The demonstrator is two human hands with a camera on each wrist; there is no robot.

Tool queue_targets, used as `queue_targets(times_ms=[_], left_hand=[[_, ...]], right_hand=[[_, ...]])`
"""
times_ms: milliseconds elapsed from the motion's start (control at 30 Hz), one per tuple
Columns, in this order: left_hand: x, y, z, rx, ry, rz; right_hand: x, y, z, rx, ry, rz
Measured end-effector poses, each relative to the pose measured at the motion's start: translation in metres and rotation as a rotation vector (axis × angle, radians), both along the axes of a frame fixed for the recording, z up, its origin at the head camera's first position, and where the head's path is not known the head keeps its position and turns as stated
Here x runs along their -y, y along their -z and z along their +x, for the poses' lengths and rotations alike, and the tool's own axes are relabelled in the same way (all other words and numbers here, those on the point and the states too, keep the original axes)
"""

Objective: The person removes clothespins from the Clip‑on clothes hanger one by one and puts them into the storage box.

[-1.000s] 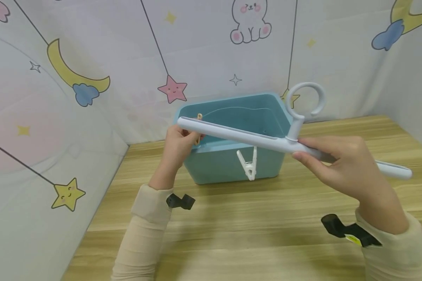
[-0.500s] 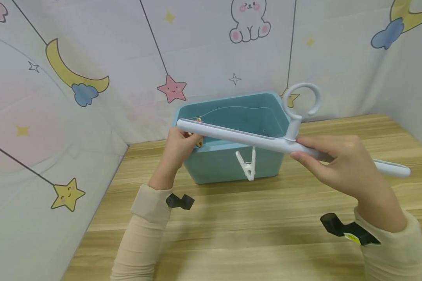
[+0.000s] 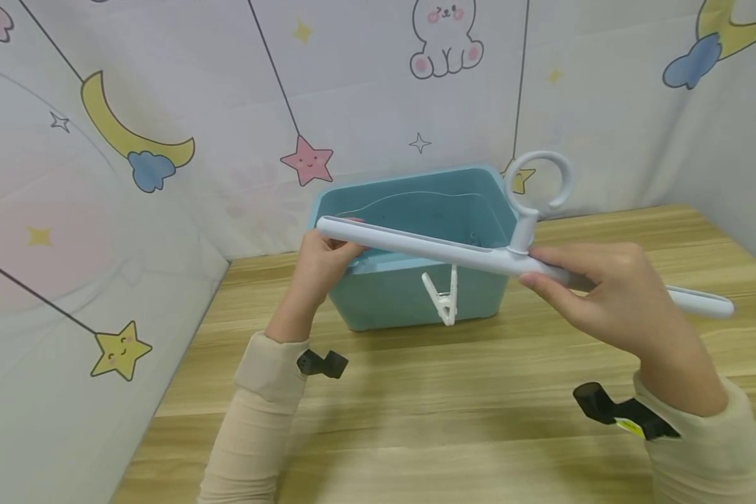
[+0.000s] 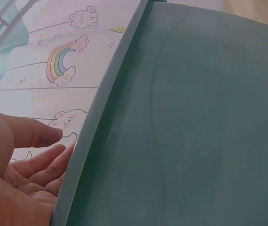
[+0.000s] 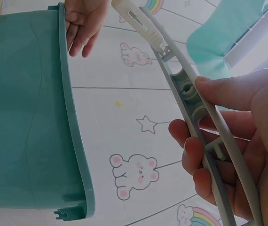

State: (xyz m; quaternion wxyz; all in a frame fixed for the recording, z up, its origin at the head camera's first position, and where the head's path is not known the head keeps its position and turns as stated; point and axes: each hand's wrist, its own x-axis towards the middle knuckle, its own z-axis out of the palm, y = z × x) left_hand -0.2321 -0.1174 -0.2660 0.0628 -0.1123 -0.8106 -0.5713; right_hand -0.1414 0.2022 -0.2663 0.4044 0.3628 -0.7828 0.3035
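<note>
In the head view my right hand (image 3: pixel 624 301) grips a pale blue clip hanger (image 3: pixel 409 240) by its bar, thumb and fingers around it. An open ring hook (image 3: pixel 563 175) stands up from the bar's middle. A white clip (image 3: pixel 442 301) hangs beneath the hanger, in front of a teal plastic bin (image 3: pixel 378 304). My left hand (image 3: pixel 321 269) is at the bin's left rim, its fingertips partly hidden behind the hanger. Seen from the left wrist, the thumb (image 4: pixel 35 132) and fingers are apart, with nothing between them.
The bin stands at the back of a wood-grain table (image 3: pixel 416 413), near a white printed curtain (image 3: pixel 365 84). Another curtain side closes the left. A thin line curves along the bin's inner wall. Black wrist cameras sit on both cuffs.
A wooden clothespin in my left hand's fingers tipped and dropped from sight at the bin; those fingers are now without it. My right hand and the hanger have barely shifted.
</note>
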Motion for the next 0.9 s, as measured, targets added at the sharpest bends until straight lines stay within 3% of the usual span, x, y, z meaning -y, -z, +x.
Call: queue_targets(times_ms=[267,467,700,900], left_hand=[[0.001,0.001,0.002,-0.007,0.01,0.013],[0.002,0.003,0.012,-0.027,0.03,-0.008],[-0.001,0.006,0.03,-0.076,0.168,0.148],[-0.006,0.009,0.044,-0.015,0.244,0.242]], right_hand=[[-0.003,-0.001,0.002,0.058,0.005,0.036],[-0.004,-0.001,0.003,0.076,0.015,0.049],[-0.003,-0.001,0.004,0.079,0.024,0.054],[-0.003,0.0,0.003,0.069,0.012,0.038]])
